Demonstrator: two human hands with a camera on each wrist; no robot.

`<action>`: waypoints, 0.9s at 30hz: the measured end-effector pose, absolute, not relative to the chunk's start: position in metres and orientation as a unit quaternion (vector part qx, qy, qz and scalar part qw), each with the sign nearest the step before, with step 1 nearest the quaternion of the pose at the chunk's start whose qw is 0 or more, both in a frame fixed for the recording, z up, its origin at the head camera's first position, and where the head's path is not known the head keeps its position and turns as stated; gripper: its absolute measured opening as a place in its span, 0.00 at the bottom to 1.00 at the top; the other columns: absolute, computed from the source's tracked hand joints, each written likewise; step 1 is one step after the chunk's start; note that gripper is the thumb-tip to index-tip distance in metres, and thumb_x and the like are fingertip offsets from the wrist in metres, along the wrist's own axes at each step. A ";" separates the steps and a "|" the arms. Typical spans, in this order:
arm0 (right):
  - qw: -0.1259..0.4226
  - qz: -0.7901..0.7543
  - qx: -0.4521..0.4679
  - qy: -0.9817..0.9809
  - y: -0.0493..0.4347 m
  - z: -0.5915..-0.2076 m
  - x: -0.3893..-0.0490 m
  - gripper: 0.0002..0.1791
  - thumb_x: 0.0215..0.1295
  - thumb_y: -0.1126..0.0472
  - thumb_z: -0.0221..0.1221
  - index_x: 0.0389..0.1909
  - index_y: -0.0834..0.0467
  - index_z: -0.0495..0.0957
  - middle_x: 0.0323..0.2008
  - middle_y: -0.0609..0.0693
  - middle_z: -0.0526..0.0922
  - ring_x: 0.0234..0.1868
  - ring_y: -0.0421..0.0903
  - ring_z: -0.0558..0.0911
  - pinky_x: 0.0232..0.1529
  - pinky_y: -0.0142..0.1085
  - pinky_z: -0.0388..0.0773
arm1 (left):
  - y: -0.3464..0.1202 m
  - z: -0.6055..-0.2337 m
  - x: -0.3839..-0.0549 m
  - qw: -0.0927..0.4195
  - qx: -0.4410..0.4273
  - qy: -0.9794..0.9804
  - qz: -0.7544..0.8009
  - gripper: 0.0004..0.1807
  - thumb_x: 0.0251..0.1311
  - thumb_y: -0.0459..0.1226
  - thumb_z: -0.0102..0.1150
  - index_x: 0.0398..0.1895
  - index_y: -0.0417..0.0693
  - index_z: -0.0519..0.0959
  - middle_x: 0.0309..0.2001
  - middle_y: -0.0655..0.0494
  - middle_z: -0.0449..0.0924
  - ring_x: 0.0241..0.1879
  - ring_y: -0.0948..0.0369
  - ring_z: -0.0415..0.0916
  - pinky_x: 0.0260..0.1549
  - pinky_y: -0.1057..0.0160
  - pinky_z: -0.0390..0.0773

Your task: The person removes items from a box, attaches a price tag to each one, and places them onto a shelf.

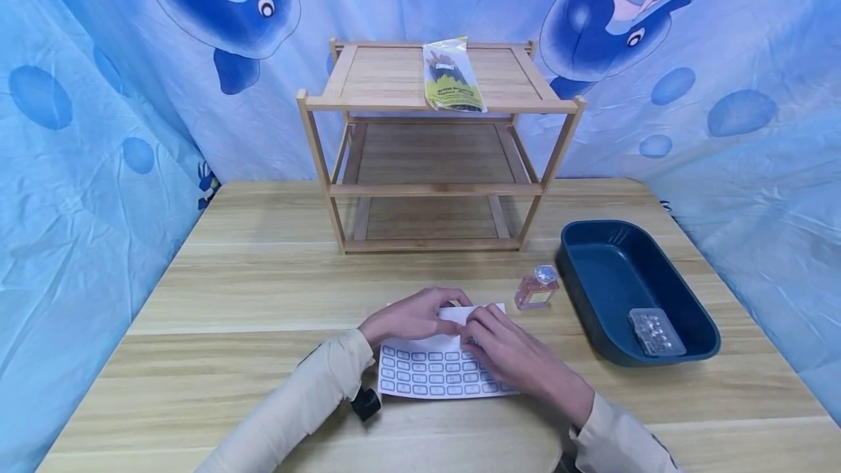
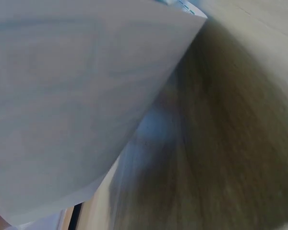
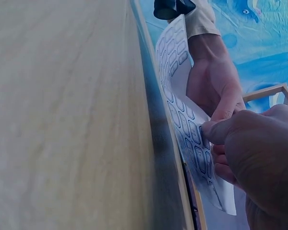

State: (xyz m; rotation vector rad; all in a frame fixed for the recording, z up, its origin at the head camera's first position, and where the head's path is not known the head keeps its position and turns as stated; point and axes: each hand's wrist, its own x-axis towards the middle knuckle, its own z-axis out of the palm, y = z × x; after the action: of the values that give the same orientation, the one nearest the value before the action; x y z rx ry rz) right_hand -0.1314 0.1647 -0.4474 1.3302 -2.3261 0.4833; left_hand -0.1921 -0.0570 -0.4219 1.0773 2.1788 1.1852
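Observation:
A white sheet [image 1: 434,378] printed with rows of rounded, blue-outlined boxes is bent and raised partly off the wooden table. My left hand [image 1: 420,316] holds its upper part, with the thumb on the printed side. From the right, my right hand [image 1: 502,349] pinches the sheet close to the left fingertips. In the right wrist view the sheet [image 3: 201,153] curves between the right hand [image 3: 264,148] and the left hand [image 3: 213,79], whose thumbs nearly meet. The back of the sheet [image 2: 72,96] fills much of the left wrist view, where the left fingers are hidden.
Right of the sheet stands a small pink bottle [image 1: 534,290] with a faceted cap. Beside it is a dark blue tub [image 1: 578,298] with a clear box of small pieces [image 1: 657,332] inside. A three-tier wooden rack [image 1: 434,188] stands behind, a yellow-and-black packet [image 1: 453,79] on top.

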 end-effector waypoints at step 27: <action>0.182 0.226 0.431 -0.854 0.169 -0.450 -0.131 0.09 0.69 0.68 0.63 0.46 0.57 0.74 0.41 0.46 0.78 0.42 0.42 0.77 0.43 0.37 0.81 | -0.057 -0.428 -0.192 0.171 0.379 0.842 0.345 0.12 0.68 0.36 0.65 0.53 0.50 0.81 0.45 0.59 0.85 0.38 0.67 0.77 0.44 0.66 0.76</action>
State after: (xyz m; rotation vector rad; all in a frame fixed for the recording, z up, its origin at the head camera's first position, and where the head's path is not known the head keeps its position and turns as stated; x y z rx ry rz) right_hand -0.1310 0.1686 -0.4499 1.2178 -2.4106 0.6384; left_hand -0.1917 -0.0571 -0.4278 1.0758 2.3892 0.9790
